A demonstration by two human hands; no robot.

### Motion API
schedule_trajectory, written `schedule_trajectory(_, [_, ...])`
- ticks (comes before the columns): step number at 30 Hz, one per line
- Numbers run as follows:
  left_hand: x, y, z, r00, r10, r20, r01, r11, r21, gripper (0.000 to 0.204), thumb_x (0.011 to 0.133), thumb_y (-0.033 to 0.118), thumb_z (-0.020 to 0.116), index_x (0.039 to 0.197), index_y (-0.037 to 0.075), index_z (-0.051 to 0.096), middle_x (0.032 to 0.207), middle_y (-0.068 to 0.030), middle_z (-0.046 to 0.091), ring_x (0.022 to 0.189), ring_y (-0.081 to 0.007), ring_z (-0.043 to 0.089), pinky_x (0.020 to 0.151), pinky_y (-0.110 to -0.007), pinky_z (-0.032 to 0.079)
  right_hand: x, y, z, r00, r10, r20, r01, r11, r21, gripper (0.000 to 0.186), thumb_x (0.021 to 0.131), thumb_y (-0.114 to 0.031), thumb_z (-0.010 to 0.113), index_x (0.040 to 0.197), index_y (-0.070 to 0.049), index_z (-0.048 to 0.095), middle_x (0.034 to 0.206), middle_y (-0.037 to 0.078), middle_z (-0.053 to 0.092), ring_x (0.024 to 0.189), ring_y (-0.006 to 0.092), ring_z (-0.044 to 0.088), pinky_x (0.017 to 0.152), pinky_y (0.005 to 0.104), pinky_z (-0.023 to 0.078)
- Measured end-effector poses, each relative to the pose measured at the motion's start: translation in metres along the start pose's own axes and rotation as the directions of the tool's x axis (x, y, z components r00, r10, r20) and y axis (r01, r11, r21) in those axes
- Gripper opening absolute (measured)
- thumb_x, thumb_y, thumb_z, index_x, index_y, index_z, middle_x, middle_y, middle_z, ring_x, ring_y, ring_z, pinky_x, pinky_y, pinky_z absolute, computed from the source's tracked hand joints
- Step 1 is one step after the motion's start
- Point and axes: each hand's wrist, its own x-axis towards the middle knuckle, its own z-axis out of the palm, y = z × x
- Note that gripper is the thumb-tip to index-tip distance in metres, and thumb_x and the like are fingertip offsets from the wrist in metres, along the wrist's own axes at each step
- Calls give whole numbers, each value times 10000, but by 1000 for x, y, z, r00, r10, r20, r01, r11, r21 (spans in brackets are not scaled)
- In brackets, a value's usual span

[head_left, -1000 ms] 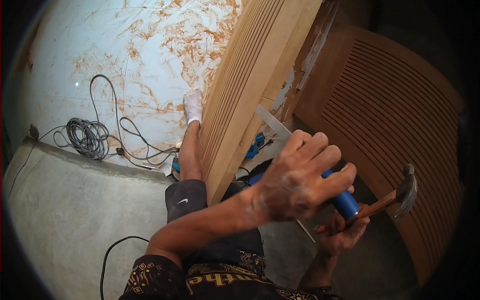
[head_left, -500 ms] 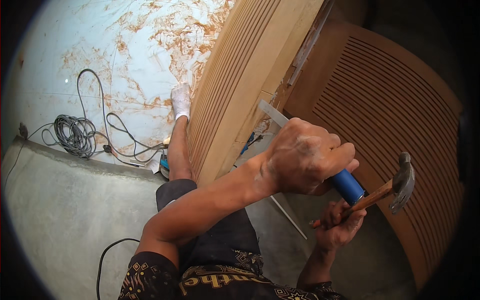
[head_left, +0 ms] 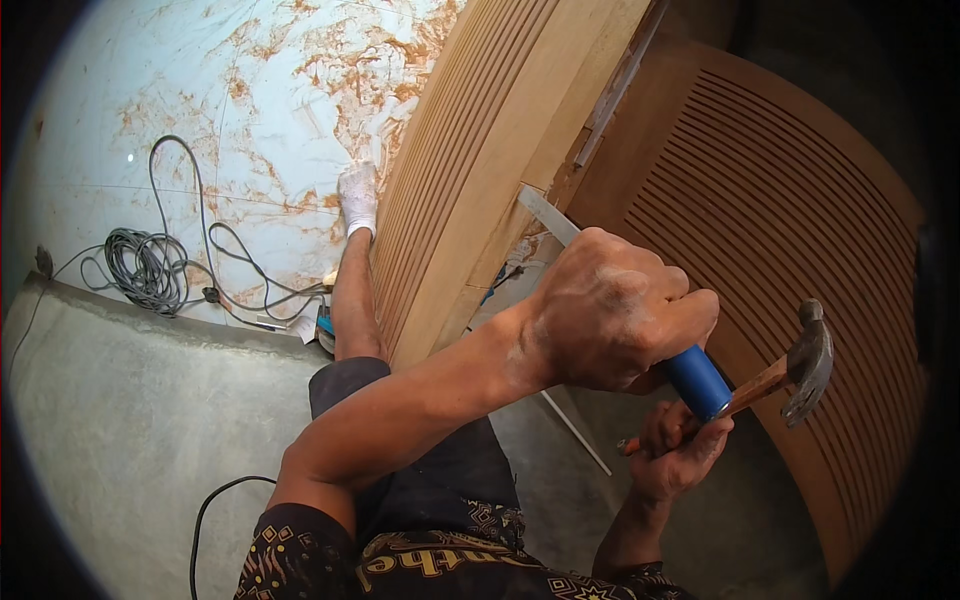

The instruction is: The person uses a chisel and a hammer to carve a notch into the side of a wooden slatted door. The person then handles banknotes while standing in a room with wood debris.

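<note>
My left hand (head_left: 620,312) is closed round the blue handle of a chisel (head_left: 699,382). The flat metal blade comes out on the far side of my fist, and its tip meets the edge of a wooden door (head_left: 505,185) by a cut recess. Lower right, my right hand (head_left: 685,450) grips the wooden handle of a claw hammer (head_left: 810,365). The hammer's metal head hangs to the right of the chisel, and its handle passes close to the butt of the chisel handle. Whether the two touch, I cannot tell.
A second slatted door panel (head_left: 760,220) stands on the right. My left foot, in a white sock (head_left: 358,200), rests beside the door on the pale, brown-stained floor. Left of it lies a coiled grey cable (head_left: 145,268). A thin white rod (head_left: 575,432) lies below my hands.
The chisel's tip has shifted slightly farther along the door edge, away from me. My left fist and the hammer have moved only a little. Both grips stay closed.
</note>
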Motion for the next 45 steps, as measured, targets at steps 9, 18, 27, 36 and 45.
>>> schedule_trajectory(9, [0,-3,-2,1000,-8,-17,7,999,-31,348,791,163,740,591,117,459,507,-16,414,396,-168,486,367,-325,374,1,5,-1,1000,-5,11,5,1000,-20,651,939,-686,511,979,-39,452,622,-8,411,414,66,418,329,232,433])
schedule_trajectory(18, [-1,-4,-5,1000,-9,-12,9,999,-33,337,790,165,741,602,114,466,514,-14,415,399,-170,483,369,-330,370,1,5,-1,1000,-17,24,18,999,-29,654,951,-675,500,985,-24,454,684,13,429,420,77,437,328,239,446])
schedule_trajectory(27, [-2,-4,-2,1000,2,-22,-3,999,-46,325,783,170,742,608,114,474,512,-11,418,399,-169,484,371,-331,370,0,5,0,999,-35,7,35,998,-43,654,952,-679,493,997,-27,455,762,34,450,435,90,458,329,238,442])
schedule_trajectory(36, [-3,-5,0,1000,-9,-11,8,999,-51,326,764,167,751,599,114,475,508,-11,427,399,-168,486,372,-327,371,0,9,-5,1000,-9,24,9,1000,-7,647,949,-669,516,1006,-28,456,818,43,470,454,99,487,337,243,452])
schedule_trajectory(45, [-5,-6,-4,1000,-1,13,1,998,-55,241,713,185,763,629,113,549,509,0,442,403,-161,500,373,-323,379,-3,1,2,999,-29,27,30,999,-39,647,944,-680,513,986,-38,451,703,25,446,438,82,457,345,234,442])
